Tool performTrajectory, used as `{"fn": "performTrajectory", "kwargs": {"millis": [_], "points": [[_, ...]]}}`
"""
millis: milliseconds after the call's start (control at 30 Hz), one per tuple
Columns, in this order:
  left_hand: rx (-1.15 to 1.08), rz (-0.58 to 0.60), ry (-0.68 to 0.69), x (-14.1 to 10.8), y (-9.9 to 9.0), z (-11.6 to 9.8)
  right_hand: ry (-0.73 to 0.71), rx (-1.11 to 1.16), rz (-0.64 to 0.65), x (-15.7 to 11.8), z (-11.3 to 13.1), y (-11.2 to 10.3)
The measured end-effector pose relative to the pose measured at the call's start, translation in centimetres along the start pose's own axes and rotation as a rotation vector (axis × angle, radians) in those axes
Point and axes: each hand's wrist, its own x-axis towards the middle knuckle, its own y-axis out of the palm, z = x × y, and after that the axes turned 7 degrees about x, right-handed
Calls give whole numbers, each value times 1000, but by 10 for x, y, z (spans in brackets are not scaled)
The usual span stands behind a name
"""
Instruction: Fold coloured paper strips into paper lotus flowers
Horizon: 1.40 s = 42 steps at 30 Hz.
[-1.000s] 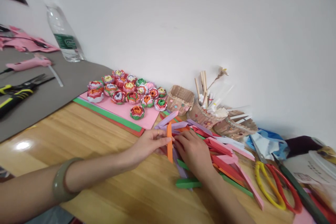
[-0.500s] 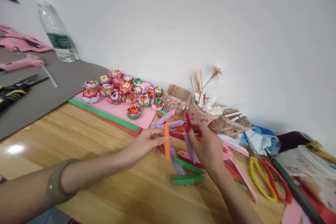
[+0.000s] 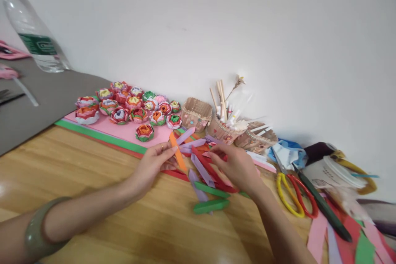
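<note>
My left hand (image 3: 157,159) pinches a folded orange paper strip (image 3: 178,152) upright between thumb and fingers. Over the pile of folded strips, my right hand (image 3: 236,167) has its thumb and index fingertip close together at a pinkish bit of paper; whatever lies between them is too small to make out. Beneath that hand are a long red strip (image 3: 213,171) and a purple strip (image 3: 202,170). Two green strips, one of them a folded green strip (image 3: 211,206), lie at the pile's near side.
Several folded paper flowers (image 3: 144,132) rest on stacked coloured sheets (image 3: 126,134). Behind the pile stand small cardboard baskets (image 3: 196,114), some with sticks. Scissors (image 3: 291,196), a dark green pen-like tool (image 3: 324,206) and a white tub (image 3: 334,173) are at right; a bottle (image 3: 40,45) stands at left.
The view has shifted right. My right hand has lowered to the pile, and the red strip it held up no longer stands in its fingers. The orange strip in my left hand has tilted.
</note>
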Motion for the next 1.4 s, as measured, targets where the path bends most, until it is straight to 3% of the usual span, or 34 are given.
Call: {"fn": "performTrajectory", "kwargs": {"millis": [100, 200, 267, 367, 567, 800, 1000, 1067, 1133, 1200, 1300, 1400], "points": [[-25, -17, -12, 1, -1, 1, 42, 49, -101, 4, -7, -8], [-16, 5, -19, 3, -2, 3, -46, -41, -194, 14, -9, 0], [-4, 21, -23, 3, -3, 4, -101, -92, -188, 23, -4, 12], [15, 30, -24, 3, -3, 4, -295, -449, -37, 41, 8, 30], [29, 55, -22, 3, -2, 3, -333, -538, 7, 66, 18, 41], [24, 68, -57, 5, -2, 6, -268, -628, 15, 55, 23, 20], [28, 81, -51, 3, -2, 6, -98, -690, -1, 36, 31, -18], [8, 87, -46, 3, -2, 5, 7, -676, -63, 30, 30, -32], [-20, 95, -35, 3, -2, 5, 66, -499, -204, 23, 28, -40], [-50, 101, -17, 4, -2, 5, 82, -87, -215, 14, 29, -36], [-95, 100, 20, 5, -3, 6, 143, 482, 49, 1, 34, -9], [-125, 79, 42, 5, -3, 8, 240, 775, 183, -8, 36, 25]]}}
